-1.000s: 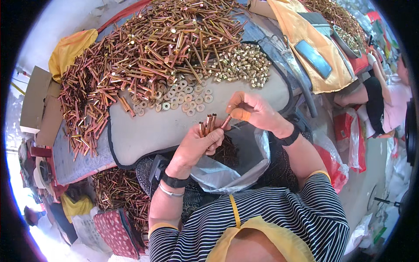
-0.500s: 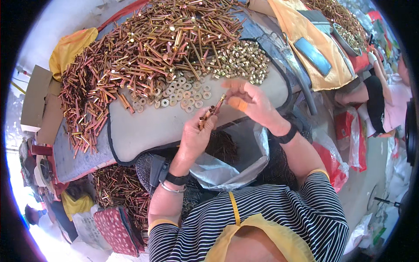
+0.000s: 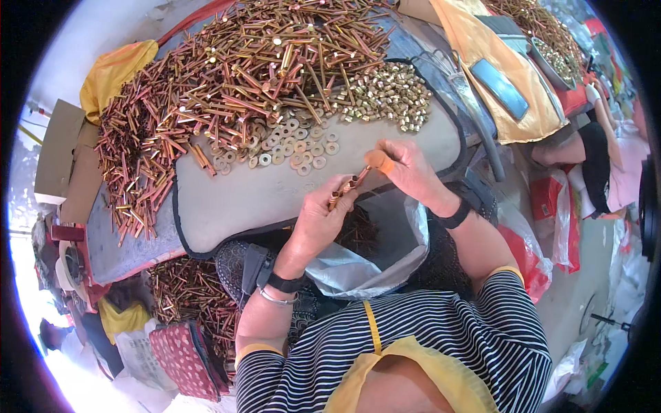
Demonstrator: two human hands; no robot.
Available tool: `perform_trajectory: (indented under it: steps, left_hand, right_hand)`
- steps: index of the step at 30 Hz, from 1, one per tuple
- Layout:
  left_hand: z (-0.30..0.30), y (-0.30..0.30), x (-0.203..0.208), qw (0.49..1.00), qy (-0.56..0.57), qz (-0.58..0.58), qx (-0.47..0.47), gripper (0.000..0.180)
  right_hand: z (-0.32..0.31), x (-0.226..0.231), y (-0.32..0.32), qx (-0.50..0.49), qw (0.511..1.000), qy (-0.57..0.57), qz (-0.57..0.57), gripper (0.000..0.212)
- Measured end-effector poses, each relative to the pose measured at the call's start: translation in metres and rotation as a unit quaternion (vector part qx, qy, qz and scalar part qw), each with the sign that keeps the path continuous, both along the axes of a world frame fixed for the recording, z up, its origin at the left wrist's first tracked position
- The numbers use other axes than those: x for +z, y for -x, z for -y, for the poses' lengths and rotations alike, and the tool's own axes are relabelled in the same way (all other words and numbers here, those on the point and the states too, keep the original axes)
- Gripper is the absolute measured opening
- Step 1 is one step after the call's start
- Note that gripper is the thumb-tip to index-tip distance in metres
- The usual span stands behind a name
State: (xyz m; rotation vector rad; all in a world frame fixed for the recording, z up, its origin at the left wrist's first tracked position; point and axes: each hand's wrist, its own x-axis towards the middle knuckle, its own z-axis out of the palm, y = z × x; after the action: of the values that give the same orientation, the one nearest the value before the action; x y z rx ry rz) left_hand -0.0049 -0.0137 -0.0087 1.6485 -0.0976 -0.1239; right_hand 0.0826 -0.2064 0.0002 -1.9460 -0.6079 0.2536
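Observation:
My left hand (image 3: 319, 219) is closed around a few copper-coloured bolts (image 3: 343, 193), their ends poking up past the thumb and fingers. One bolt (image 3: 364, 172) slants from that bunch toward my right hand (image 3: 414, 173), whose fingers and thumb are pinched at its far end; the fingertips hide that end. An orange wrap covers one right finger. Both hands are above the near edge of a grey mat (image 3: 241, 203). Beyond them on the mat lie flat round washers (image 3: 303, 146) and a heap of small brassy nuts (image 3: 394, 93).
A large pile of long bolts (image 3: 227, 82) covers the table's far and left side. An open silvery bag (image 3: 365, 281) hangs at my lap. Right of the mat are a curved metal tool (image 3: 475, 113) and a phone (image 3: 500, 89) on orange cloth. Another person (image 3: 606, 162) sits at right.
My right fingers, spread around the bolt's end before, have closed together on it. Both hands have shifted a little to the right in the picture, the left one slightly upward.

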Motion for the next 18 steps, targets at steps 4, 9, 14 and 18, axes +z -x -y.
perform_trajectory:
  steps: [4, 9, 14, 18]
  left_hand:
    - [-0.005, -0.002, 0.0, 1.0, 0.008, -0.005, 0.008, 0.02]
    - [-0.007, -0.002, 0.002, 1.0, 0.013, -0.015, -0.011, 0.015]
    - [-0.01, -0.003, 0.002, 0.999, 0.029, -0.036, -0.012, 0.015]
    - [-0.011, 0.0, 0.004, 0.998, 0.02, -0.049, -0.024, 0.017]
  right_hand:
    - [-0.004, 0.008, 0.005, -0.039, 0.986, -0.163, -0.012, 0.019]
    - [-0.001, 0.002, 0.001, -0.043, 0.998, -0.036, 0.02, 0.021]
    - [-0.011, -0.005, 0.002, -0.001, 0.982, -0.182, 0.046, 0.022]
    - [-0.003, 0.001, -0.001, 0.001, 0.996, -0.035, -0.083, 0.021]
